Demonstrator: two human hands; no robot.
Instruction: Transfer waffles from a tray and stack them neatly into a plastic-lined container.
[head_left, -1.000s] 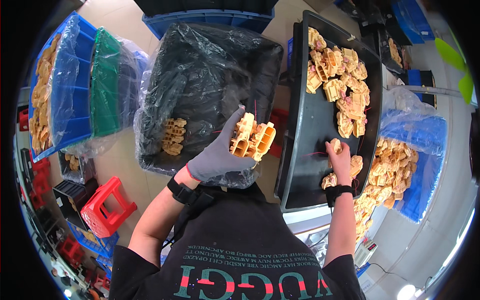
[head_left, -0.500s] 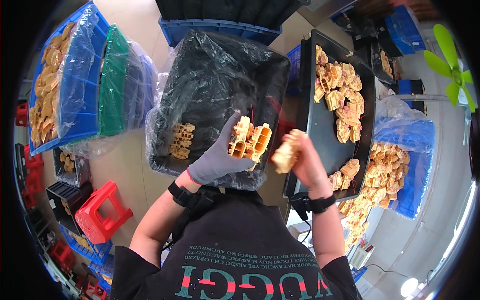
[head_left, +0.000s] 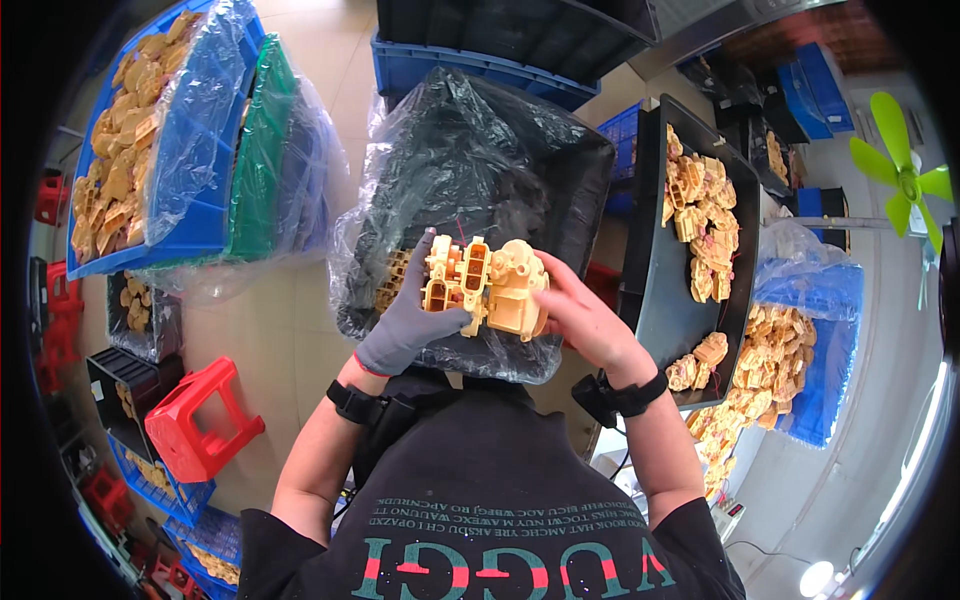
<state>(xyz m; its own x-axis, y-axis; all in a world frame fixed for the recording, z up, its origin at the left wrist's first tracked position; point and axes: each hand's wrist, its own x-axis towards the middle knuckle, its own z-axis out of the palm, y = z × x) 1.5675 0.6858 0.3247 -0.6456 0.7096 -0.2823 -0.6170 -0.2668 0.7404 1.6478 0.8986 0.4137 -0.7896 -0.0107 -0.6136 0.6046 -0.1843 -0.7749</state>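
Note:
In a grey glove, my left hand (head_left: 410, 315) grips a few cream-yellow moulded plastic housings (head_left: 474, 272), stood side by side with their square openings up. My bare right hand (head_left: 590, 315) has its fingers closed on another cream housing (head_left: 518, 290), which presses against the right end of that row. Both hands are above a black crate (head_left: 595, 165) lined with clear plastic film. Inside it, more housings (head_left: 392, 280) lie at the left side, partly hidden by my left hand.
To the right, a black tray (head_left: 655, 285) bears piles of housings (head_left: 705, 215). Beyond it stands a film-lined blue bin (head_left: 835, 345) of more parts. A full blue crate (head_left: 200, 190) and a green crate (head_left: 255, 170) stand left, near a red stool (head_left: 205, 420). A green fan (head_left: 905, 180) is far right.
My right hand has moved left from beside the tray, bringing its housing up against those in my left hand. The view has shifted, so the surroundings sit further right.

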